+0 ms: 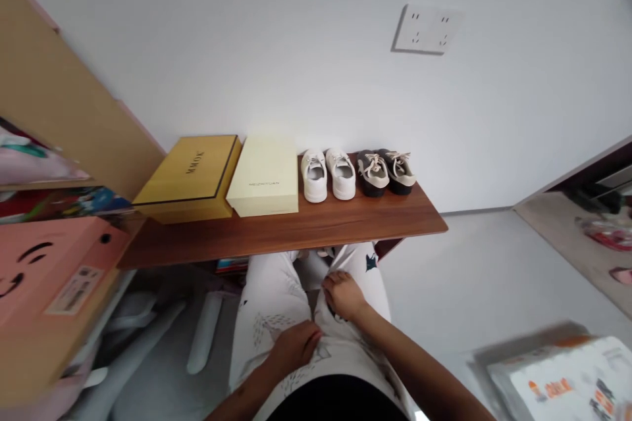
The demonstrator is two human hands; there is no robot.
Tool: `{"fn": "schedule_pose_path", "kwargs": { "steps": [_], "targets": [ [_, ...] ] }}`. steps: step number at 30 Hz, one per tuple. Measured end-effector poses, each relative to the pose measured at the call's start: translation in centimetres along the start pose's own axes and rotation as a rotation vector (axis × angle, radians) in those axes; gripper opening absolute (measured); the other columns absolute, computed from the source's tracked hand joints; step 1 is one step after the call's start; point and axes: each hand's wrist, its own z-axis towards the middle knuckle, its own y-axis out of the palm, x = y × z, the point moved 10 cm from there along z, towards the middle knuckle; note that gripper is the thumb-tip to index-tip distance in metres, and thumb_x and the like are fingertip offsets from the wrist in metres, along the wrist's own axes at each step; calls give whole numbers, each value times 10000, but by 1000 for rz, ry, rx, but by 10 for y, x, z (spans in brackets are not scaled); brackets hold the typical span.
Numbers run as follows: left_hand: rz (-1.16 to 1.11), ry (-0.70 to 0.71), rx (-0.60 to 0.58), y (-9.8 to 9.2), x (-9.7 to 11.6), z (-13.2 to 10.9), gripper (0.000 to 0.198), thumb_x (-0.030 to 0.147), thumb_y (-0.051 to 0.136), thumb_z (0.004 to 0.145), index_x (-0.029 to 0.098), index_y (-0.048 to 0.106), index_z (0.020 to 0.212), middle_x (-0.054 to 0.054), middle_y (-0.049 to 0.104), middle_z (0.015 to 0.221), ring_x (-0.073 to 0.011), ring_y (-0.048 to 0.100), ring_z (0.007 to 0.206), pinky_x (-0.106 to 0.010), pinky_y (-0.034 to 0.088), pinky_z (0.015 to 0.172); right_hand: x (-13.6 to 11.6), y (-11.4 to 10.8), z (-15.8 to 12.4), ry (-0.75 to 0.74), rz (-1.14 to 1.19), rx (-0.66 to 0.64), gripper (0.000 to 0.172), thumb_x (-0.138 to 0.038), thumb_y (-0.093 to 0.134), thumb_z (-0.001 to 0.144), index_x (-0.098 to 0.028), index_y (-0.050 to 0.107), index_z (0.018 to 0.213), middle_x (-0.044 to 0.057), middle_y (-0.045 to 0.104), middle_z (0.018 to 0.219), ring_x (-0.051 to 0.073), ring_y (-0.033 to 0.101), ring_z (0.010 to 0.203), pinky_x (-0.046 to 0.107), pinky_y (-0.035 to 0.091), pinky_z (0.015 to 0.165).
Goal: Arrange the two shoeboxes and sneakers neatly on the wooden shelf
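Observation:
My left hand (297,344) rests on my left thigh, its fingers curled in and no object showing in it. Further forward, my right hand (344,294) lies on the right leg of my white patterned trousers (274,289), fingers bent and also without a visible object. Both hands are below the front edge of a brown wooden board (316,230). On that board stand a yellow MMOK box (190,174), a cream MEIZHIYUAN box (266,174), a pair of white shoes (315,177) and a pair of dark shoes with beige toes and laces (375,174). Neither hand touches them.
Behind the board rises a white wall with a socket plate (427,29). A pink box (59,276) sits on a shelf at the left. White chair-like legs (205,332) show below it. At the lower right lies a white printed package (567,381).

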Motion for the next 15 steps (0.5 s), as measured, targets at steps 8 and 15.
{"fn": "schedule_pose_path", "kwargs": {
  "steps": [8,15],
  "targets": [
    [-766,-541,1188,-272,-149,-5,245,484,505,906,248,535,963,-32,577,891,-175,632,890,-386,551,841,-46,35,19,-2,0,-122,239,-244,537,914,-176,740,1021,145,757,1033,297,689,1009,408,440,975],
    [-844,-891,1040,-366,-233,-2,430,549,426,958,202,381,708,31,343,604,-134,438,680,-376,523,690,-46,30,18,-21,-24,-138,296,-276,466,956,-174,732,1034,133,767,1021,280,701,1000,388,465,941]
  ]
}}
